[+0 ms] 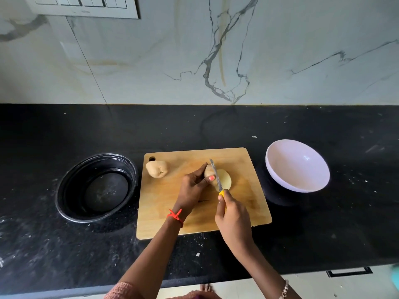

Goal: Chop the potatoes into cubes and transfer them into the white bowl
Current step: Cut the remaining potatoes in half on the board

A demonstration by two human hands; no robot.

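Observation:
A wooden cutting board (172, 219) lies on the black counter. At its middle my left hand (193, 186) grips a potato (208, 172) with thumb and fingers. My right hand (234, 219) holds a yellow-handled knife (216, 178), whose blade stands in the cut. A cut-off potato half (225, 180) lies flat side up just right of the blade. A second, whole potato (157, 168) rests near the board's far left corner. The white bowl (296, 167), holding nothing, stands to the right of the board.
A round black bowl (64, 190) holding nothing sits left of the board. The black counter (323, 234) runs to a marble wall behind, with a switch panel (86, 7) at top left. A drawer handle (349, 272) shows below the front edge.

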